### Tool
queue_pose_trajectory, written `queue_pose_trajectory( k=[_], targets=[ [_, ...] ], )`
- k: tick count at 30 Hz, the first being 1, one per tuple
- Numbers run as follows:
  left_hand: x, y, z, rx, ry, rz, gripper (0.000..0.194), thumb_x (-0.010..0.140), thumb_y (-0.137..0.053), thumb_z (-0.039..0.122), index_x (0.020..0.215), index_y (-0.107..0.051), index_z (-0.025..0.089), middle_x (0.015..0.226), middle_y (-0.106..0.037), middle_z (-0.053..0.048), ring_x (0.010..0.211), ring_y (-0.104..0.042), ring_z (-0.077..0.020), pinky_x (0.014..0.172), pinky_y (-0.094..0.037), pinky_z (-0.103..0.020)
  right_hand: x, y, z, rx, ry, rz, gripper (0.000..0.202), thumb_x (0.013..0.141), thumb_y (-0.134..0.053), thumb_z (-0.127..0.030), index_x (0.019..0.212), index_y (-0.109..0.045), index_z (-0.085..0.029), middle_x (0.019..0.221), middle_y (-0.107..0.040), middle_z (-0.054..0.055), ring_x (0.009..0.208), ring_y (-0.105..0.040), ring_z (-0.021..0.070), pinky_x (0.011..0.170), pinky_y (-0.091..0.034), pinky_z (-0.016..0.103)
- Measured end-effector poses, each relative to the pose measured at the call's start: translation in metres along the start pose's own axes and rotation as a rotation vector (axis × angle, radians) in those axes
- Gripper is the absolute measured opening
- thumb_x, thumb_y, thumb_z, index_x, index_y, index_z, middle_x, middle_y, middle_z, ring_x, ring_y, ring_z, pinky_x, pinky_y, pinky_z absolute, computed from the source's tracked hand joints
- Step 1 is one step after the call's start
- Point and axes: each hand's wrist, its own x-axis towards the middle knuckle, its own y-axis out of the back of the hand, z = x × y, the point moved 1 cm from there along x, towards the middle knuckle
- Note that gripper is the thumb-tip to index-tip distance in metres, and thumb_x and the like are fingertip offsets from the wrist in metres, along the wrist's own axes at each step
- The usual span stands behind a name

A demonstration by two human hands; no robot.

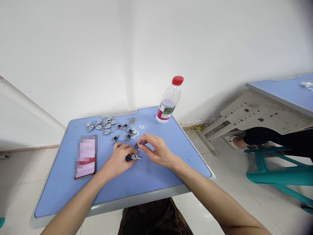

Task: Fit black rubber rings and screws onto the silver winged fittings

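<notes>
My left hand rests on the blue desk, its fingers closed around a small silver metal fitting with a dark part beside it. Thumb and index finger of my right hand pinch a thin, shiny piece just above that fitting; its exact kind is too small to make out. Black rings lie just behind the fitting. Farther back are several similar fittings with round black parts and thin flat flange-shaped plates.
Silver fittings cluster at the back left, with slim metal pieces near the back edge. A phone lies on the left. A red-capped water bottle stands back right. Beyond are another desk, a teal stool and a person's leg.
</notes>
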Motion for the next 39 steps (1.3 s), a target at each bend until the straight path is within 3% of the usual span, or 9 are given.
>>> queue_pose_trajectory(
  k=[17,22,28,32,39],
  targets=[
    [0.0,0.001,0.001,-0.002,0.002,0.004,0.018,0.074,-0.059,0.014,0.087,-0.064,0.023,0.084,-0.064,0.001,0.084,-0.058,-0.0184,0.092,-0.032,-0.04,0.001,0.0,0.001,-0.057,0.044,-0.022,0.007,0.091,-0.047,-0.016,0.093,-0.052,-0.019,0.08,-0.06,0.002,0.068,-0.052,0.0122,0.065,-0.046,0.026],
    [0.0,0.001,0.001,-0.029,0.01,-0.014,0.012,0.076,-0.062,0.017,0.085,-0.065,0.024,0.085,-0.064,0.001,0.085,-0.058,-0.0189,0.094,-0.032,-0.041,0.002,-0.002,0.002,-0.075,0.094,-0.068,0.014,0.091,-0.046,-0.014,0.101,-0.055,-0.018,0.085,-0.064,0.004,0.075,-0.058,0.0137,0.071,-0.047,0.028],
    [0.0,0.0,0.0,-0.078,0.051,-0.055,0.006,0.078,-0.063,0.018,0.083,-0.064,0.022,0.082,-0.065,0.002,0.085,-0.058,-0.0185,0.097,-0.028,-0.04,0.004,0.002,-0.002,0.004,0.02,-0.097,0.01,0.091,-0.05,-0.015,0.094,-0.059,-0.018,0.081,-0.066,0.002,0.074,-0.06,0.0116,0.07,-0.048,0.023],
    [0.0,-0.001,-0.002,-0.079,0.058,-0.055,0.007,0.077,-0.064,0.018,0.083,-0.063,0.022,0.084,-0.066,0.001,0.088,-0.057,-0.02,0.095,-0.029,-0.04,0.004,0.0,-0.007,0.044,0.057,-0.14,0.01,0.09,-0.052,-0.014,0.09,-0.061,-0.018,0.079,-0.068,0.0,0.072,-0.059,0.0103,0.071,-0.047,0.021],
    [0.001,-0.003,-0.004,-0.061,0.047,-0.038,0.005,0.076,-0.064,0.018,0.08,-0.063,0.021,0.083,-0.065,0.001,0.086,-0.057,-0.0198,0.092,-0.03,-0.039,0.001,-0.008,-0.011,-0.024,0.017,-0.035,0.013,0.089,-0.052,-0.013,0.085,-0.062,-0.019,0.069,-0.064,-0.001,0.064,-0.057,0.0095,0.066,-0.045,0.019]
  ],
)
